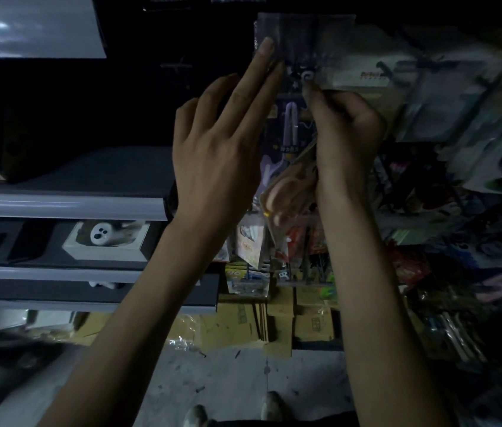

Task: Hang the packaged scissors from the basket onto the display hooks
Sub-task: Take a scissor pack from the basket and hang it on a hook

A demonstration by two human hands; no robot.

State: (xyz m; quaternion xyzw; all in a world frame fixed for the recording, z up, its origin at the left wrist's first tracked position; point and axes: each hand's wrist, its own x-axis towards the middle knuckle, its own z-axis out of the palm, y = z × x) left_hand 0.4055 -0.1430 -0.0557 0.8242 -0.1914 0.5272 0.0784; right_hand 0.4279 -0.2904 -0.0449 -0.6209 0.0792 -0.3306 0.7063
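We find the right hand [340, 131] pinching the pack [289, 192] at its top, long axis hanging down, just below the hook [307, 76], while the left hand [222, 143], fingers [266, 46] spread, steadies the hung packs [289, 131] beside it.

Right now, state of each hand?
Left hand: open, fingers spread, fingertips against the hanging clear packet.
Right hand: closed on a pink packaged scissors, raised at the display hook.
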